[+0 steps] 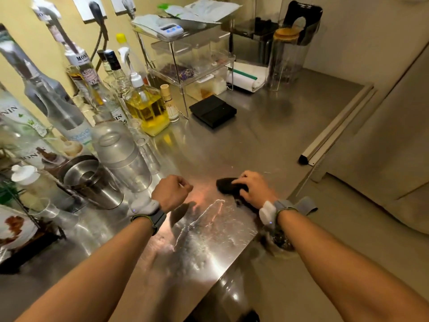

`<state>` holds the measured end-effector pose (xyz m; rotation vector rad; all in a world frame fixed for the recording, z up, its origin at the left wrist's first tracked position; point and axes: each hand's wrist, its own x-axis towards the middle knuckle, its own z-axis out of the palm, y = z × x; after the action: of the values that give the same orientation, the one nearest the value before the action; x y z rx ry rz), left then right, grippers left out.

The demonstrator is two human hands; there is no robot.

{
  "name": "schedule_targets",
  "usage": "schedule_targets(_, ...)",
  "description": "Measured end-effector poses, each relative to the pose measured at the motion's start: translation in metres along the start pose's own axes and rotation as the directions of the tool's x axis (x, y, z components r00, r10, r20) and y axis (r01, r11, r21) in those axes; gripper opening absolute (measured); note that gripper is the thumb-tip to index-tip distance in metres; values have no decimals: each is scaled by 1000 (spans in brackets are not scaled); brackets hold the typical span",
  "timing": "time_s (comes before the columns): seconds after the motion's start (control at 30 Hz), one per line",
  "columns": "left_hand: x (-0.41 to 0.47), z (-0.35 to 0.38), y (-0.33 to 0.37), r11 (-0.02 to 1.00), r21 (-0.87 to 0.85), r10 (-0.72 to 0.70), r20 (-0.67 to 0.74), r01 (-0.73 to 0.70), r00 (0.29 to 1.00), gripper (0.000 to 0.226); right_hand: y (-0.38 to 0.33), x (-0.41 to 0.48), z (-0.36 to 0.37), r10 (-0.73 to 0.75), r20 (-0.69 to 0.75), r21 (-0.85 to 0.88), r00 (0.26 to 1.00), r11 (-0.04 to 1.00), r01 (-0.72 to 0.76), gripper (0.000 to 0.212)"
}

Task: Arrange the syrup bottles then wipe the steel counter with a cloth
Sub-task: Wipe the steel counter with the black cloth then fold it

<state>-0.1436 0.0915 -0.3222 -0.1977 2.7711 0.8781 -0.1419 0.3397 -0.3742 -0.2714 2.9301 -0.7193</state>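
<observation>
I read this as the wiping stage. The dark crumpled cloth (228, 185) lies on the brushed steel tabletop (232, 140), under my right hand (254, 188), whose fingers are bent over it and press it to the steel. Its long axis runs roughly left to right, and the free end pokes out to the left of the fingers, toward my left hand (170, 191). The left hand hangs just above the steel, near the cloth but not touching it. It is curled into a fist with nothing in it that I can see.

The right hand is plainly the one to work with. From the cloth, bare steel opens ahead and to the left, while the tabletop's edge is close on the right, so I judge the strokes should run away from that edge.

The tall glass syrup bottles (84, 66) stand crowded along the left wall with a steel cocktail shaker (120, 154) in front of them, well apart from the cloth.

The part of the cloth under my palm is hidden, so I cannot tell how much of it is bunched there. The nearest bottles at far left are cut off and blurred. Pale streaks near my wrists may be glare or wet smears.
</observation>
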Motion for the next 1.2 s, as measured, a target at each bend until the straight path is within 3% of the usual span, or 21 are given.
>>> schedule_targets(0.07, -3, -1, -5, 1000, 8, 20, 16, -21, 1000, 18, 19, 8, -13, 248, -140, 17, 959, 969, -248, 35)
schedule_targets(0.13, -6, -8, -18, 1000, 14, 25, 35, -26, 999, 17, -1, 7, -2, 453, -235, -20, 860, 882, -471, 33)
schedule_targets(0.17, -6, -9, -20, 1000, 9, 27, 34, -28, 999, 17, -21, 8, 5, 390, -229, -37, 892, 912, -408, 34)
schedule_targets(0.23, -5, -14, -31, 1000, -14, 23, 43, -22, 999, 16, -58, 7, 32, 118, -93, -37, 989, 992, -122, 36)
schedule_targets(0.3, -6, -18, -40, 999, -17, 33, 59, -32, 998, 16, -53, 6, 32, -31, -15, -67, 999, 997, 30, 35)
schedule_targets(0.37, -7, -19, -46, 999, -9, 50, 54, -50, 997, 16, -22, 11, 17, 234, -172, -1, 957, 971, -238, 34)
schedule_targets(0.43, -9, -22, -57, 998, -12, 54, 45, -54, 997, 16, -20, 9, 19, 519, -288, 41, 805, 846, -531, 32)
schedule_targets(0.47, -9, -23, -63, 999, -13, 49, 50, -49, 998, 16, -39, 9, 27, 496, -293, -11, 817, 853, -522, 32)
schedule_targets(0.53, -9, -23, -69, 999, -6, 39, 63, -38, 997, 15, -78, 8, 47, 236, -181, -45, 955, 968, -248, 34)
schedule_targets(0.6, -9, -25, -75, 999, -12, 48, 83, -47, 995, 13, -85, 2, 49, -13, -29, -81, 999, 997, 11, 36)
schedule_targets(0.63, -9, -25, -76, 998, -21, 54, 87, -53, 995, 13, -69, 5, 39, 20, -47, -85, 999, 996, -24, 37)
schedule_targets(0.67, -9, -26, -78, 998, -31, 58, 88, -55, 994, 13, -53, 7, 30, 158, -131, -56, 979, 984, -167, 37)
schedule_targets(0.73, -11, -30, -82, 998, -35, 64, 79, -61, 995, 14, -35, 7, 21, 523, -258, 39, 812, 846, -532, 33)
schedule_targets(0.77, -11, -32, -85, 997, -37, 65, 71, -63, 995, 14, -50, 8, 27, 558, -272, 12, 784, 817, -577, 31)
schedule_targets(0.87, -14, -36, -88, 997, -27, 69, 57, -68, 996, 12, -117, 17, 59, 165, -90, -30, 982, 985, -168, 36)
schedule_targets(0.93, -14, -38, -94, 998, -36, 60, 55, -58, 997, 13, -125, 20, 59, -34, 11, -51, 999, 998, 35, 40)
schedule_targets(1.0, -16, -43, -102, 997, -53, 51, 60, -48, 997, 16, -106, 34, 49, 192, -154, -3, 969, 981, -195, 38)
schedule_targets(1.07, -20, -43, -109, 997, -62, 44, 57, -41, 997, 15, -103, 36, 51, 458, -277, 64, 845, 886, -459, 34)
schedule_targets(1.1, -22, -47, -115, 998, -51, 43, 54, -40, 998, 13, -123, 36, 61, 437, -274, 58, 857, 897, -439, 34)
schedule_targets(1.17, -25, -50, -122, 999, -21, 48, 63, -47, 997, 13, -164, 34, 85, 143, -157, 15, 977, 990, -142, 34)
schedule_targets(1.2, -24, -52, -125, 999, -16, 48, 67, -47, 997, 14, -174, 30, 91, -23, -83, -26, 996, 999, 21, 35)
